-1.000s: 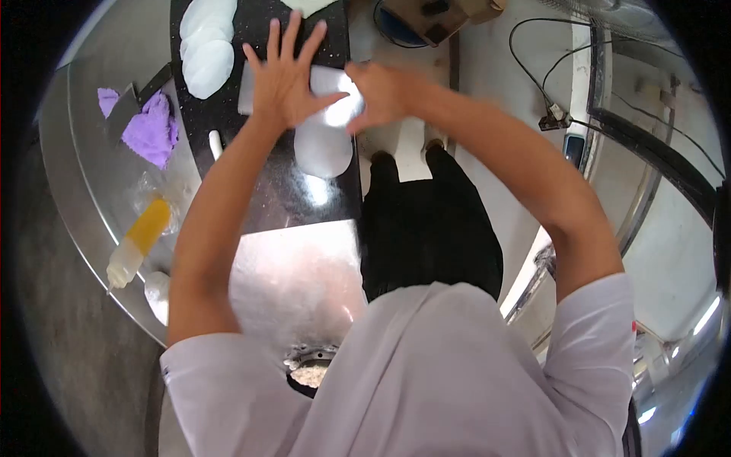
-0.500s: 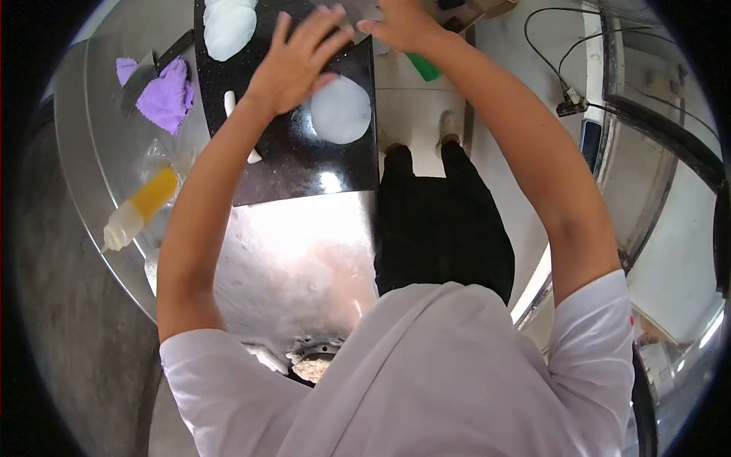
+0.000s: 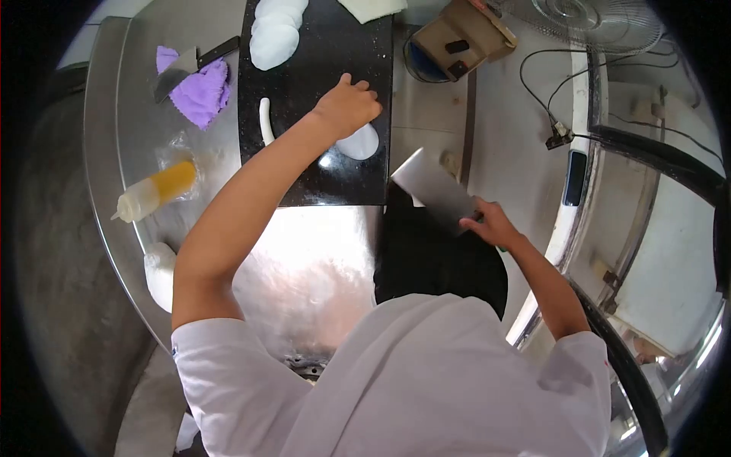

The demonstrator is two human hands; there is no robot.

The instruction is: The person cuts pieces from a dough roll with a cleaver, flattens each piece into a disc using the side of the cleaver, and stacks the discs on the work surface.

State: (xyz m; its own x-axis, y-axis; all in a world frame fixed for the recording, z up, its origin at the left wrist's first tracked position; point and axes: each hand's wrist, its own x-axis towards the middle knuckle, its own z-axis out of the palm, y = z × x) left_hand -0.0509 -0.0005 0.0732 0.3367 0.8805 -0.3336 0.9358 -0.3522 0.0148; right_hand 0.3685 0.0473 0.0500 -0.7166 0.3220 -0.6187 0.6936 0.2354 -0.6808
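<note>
My left hand (image 3: 349, 107) is over the black board (image 3: 304, 179), its fingers curled down at the upper edge of a flat white dough disc (image 3: 359, 142). The hand covers part of that disc. Away from the board, to the right, my right hand (image 3: 489, 225) grips a cleaver (image 3: 434, 186) by its handle, the broad blade pointing up and left above my legs. Further up the board lie several overlapping white dough discs (image 3: 274, 46). A thin white dough strip (image 3: 265, 122) rests near the board's left edge.
On the metal table left of the board are a purple cloth (image 3: 202, 95) with a knife (image 3: 179, 72) across it and a squeeze bottle of yellow liquid (image 3: 156, 190). A cardboard box (image 3: 464, 34) and a fan (image 3: 590, 19) stand beyond, near cables (image 3: 533, 84).
My right hand has swung down and right from beyond the board, and the cleaver now shows in it. My left hand's spread fingers have curled at the single disc. The view has shifted.
</note>
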